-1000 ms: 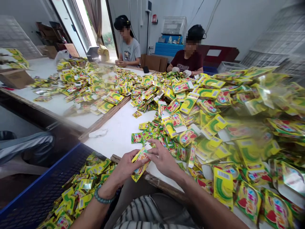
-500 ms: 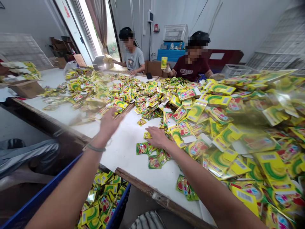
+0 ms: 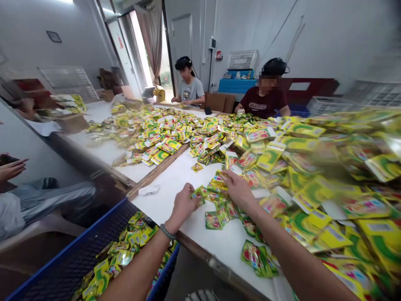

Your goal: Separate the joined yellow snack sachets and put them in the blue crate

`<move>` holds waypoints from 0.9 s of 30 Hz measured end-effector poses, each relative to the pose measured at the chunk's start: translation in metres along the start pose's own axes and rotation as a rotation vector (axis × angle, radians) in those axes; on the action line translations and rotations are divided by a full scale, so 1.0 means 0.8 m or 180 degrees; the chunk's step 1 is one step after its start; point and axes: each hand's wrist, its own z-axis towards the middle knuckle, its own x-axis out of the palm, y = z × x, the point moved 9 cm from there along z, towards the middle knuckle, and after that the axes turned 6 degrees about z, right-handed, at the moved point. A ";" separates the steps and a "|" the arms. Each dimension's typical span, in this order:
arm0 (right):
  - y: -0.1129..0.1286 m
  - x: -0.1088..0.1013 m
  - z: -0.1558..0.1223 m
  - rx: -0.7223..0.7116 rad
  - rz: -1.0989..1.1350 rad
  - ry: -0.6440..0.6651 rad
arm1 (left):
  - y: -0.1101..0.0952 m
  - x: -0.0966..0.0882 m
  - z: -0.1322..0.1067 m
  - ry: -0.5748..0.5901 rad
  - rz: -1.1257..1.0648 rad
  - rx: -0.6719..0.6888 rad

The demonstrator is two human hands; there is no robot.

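Observation:
My left hand is closed around the edge of a small green candy sachet above the white table. To its right, my right hand has its fingertips on a yellow printed packet, pinched at its right side; part of the grip is hidden. Below both hands lie several green sachets with red fruit print. More green sachets rest near the table's front edge. One small packet sits alone just beyond my hands.
Heaps of yellow-green boxes cover the right side and the table's far part. A wooden strip crosses the table. Below left stands a blue crate of filled boxes. Two people sit opposite; another person's hand shows at left.
My left hand has come back from the left, near the far boxes, and now grips a green sachet. My right hand has lifted slightly off the sachets with a yellow packet. The view has turned left.

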 end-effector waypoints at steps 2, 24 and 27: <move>-0.003 -0.001 -0.026 0.0302 0.0744 0.0117 | 0.003 0.008 -0.014 0.0202 -0.0635 -0.0172; -0.052 -0.057 -0.211 0.0393 0.0337 -0.0015 | -0.091 0.150 -0.138 0.2204 -0.2195 -0.0858; -0.067 -0.106 -0.243 0.0537 0.0803 -0.0539 | -0.116 0.163 -0.143 0.2202 -0.1815 -0.0381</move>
